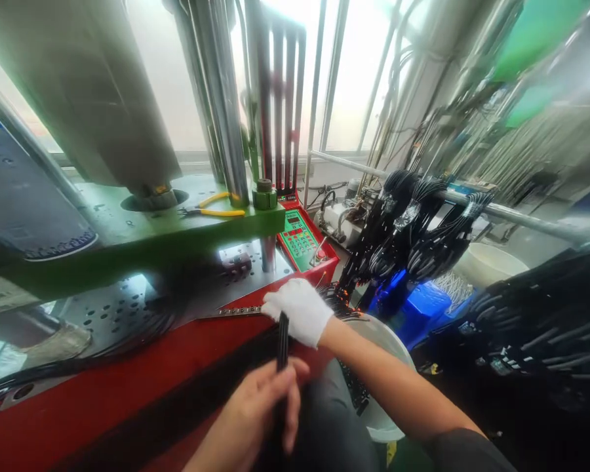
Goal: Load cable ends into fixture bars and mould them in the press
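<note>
Holding black cables (282,341) upright with left grip (255,419) closed round the lower end, at the edge of the red desk (128,387). Pinching their top with right grip (299,311) (white-gloved), beside a metal strip (231,312).

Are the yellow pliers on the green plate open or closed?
Likely open: the yellow pliers lie flat on the green plate with handles spread apart; their tips are too small to tell.

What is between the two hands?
A short stretch of black cables runs from the bare left hand up to the gloved right hand, seen in the head view.
</note>
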`<state>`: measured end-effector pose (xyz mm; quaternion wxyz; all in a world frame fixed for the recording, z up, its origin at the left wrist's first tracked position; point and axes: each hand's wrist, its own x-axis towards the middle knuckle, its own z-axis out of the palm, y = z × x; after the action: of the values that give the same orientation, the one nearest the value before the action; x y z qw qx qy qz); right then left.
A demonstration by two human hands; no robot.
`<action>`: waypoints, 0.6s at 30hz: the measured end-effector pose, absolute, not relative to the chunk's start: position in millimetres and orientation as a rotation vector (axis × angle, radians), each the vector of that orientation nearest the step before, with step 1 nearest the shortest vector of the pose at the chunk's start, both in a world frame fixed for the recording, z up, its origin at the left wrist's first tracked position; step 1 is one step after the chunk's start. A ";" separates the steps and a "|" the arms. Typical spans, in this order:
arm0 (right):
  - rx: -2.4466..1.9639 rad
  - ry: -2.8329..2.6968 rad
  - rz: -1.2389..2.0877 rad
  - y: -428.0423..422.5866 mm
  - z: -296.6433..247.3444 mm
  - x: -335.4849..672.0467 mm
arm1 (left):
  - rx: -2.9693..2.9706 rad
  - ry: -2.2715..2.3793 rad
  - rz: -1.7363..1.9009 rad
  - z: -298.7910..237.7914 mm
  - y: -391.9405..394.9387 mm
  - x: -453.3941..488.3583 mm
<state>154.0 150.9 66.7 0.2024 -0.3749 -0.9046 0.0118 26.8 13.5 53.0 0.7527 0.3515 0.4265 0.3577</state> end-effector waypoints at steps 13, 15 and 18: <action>-0.714 -1.218 1.901 76.9 20.5 147.5 | 0.782 1.009 0.866 17.7 14.7 8.9; -0.608 -1.100 1.906 77.5 23.6 142.7 | 0.826 1.025 0.815 12.5 7.2 6.0; -0.566 -1.005 1.803 85.7 28.4 144.2 | 0.937 1.142 0.665 9.7 -7.4 -4.0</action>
<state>144.2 85.7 28.4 0.4802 -0.2319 -0.4119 0.7389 -4.0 -7.4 9.7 0.6893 0.4191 0.5106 0.2975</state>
